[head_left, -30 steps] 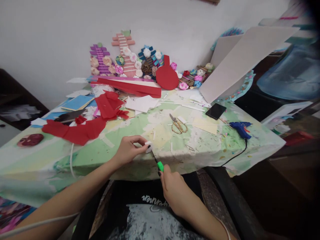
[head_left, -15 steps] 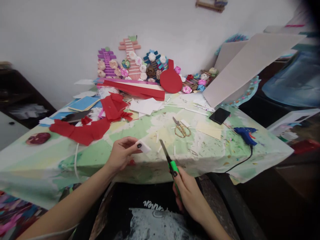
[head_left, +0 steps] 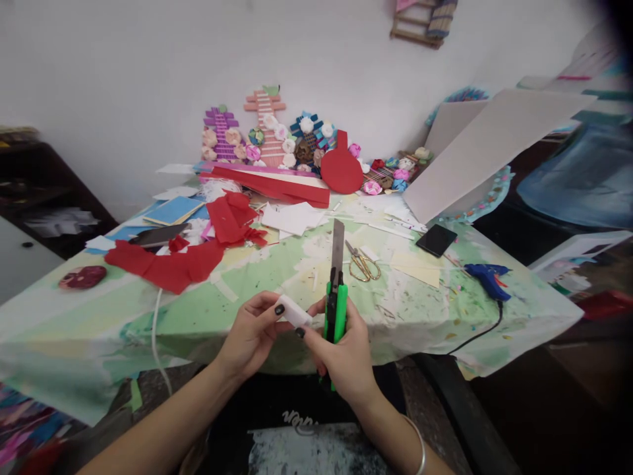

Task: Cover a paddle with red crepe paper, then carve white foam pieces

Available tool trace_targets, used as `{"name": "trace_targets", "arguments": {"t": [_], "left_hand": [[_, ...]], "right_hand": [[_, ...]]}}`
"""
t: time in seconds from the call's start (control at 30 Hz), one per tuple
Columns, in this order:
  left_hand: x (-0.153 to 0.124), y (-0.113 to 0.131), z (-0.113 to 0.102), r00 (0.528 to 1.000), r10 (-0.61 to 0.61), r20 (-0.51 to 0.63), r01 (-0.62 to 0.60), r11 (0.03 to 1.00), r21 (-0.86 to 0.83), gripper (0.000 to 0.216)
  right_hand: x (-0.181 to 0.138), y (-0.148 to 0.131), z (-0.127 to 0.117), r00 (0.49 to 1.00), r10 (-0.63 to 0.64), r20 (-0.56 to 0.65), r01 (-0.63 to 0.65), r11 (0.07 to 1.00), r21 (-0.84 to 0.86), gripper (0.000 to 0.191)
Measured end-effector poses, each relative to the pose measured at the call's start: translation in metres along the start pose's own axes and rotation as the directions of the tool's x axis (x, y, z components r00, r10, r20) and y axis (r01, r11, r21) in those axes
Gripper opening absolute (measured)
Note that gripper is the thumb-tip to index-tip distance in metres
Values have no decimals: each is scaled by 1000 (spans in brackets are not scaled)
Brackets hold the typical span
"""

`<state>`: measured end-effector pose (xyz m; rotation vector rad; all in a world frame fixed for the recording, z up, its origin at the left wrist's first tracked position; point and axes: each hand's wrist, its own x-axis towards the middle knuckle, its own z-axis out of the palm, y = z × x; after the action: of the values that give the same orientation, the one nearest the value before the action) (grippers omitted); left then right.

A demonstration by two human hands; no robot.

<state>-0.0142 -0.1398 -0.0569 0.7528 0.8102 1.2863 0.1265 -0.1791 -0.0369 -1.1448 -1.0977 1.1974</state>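
Note:
Between my two hands is a small white block (head_left: 295,311), perhaps foam or folded card; its material is not plain. My left hand (head_left: 252,336) pinches its left end between thumb and fingers. With thumb and fingertip, my right hand (head_left: 349,359) touches the block's right end. The same right hand grips a green and black utility knife (head_left: 336,307), its long blade pointing up and away from me. Gold-handled scissors (head_left: 363,262) lie partly open on the table just beyond the knife.
Red paper pieces (head_left: 171,264) and white sheets (head_left: 291,218) cover the table's left and middle. A black phone (head_left: 436,240) and a corded blue glue gun (head_left: 488,280) lie at right. Paper-flower crafts (head_left: 270,135) lean on the wall. A large pale board (head_left: 494,148) slants at back right.
My right hand has come left to the white block, turning the knife blade more upright. My left hand has moved slightly right and lower with the block. The view has tilted up a little.

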Motion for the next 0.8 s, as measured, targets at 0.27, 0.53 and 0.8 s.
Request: {"name": "trace_targets", "arguments": {"t": [0.27,0.53,0.8], "left_hand": [[1,-2,-14,996,33,79,-41,993,107,23],[8,11,-25,959,58,276,-164,910,380,27],[16,30,-8,947,-118,300,-130,711,691,14]], "right_hand": [[6,9,0,1000,-13,-7,12,994,-113,23],[14,12,-6,995,-100,-13,93,964,-250,22],[29,15,-11,988,104,110,-86,983,-160,21]]}}
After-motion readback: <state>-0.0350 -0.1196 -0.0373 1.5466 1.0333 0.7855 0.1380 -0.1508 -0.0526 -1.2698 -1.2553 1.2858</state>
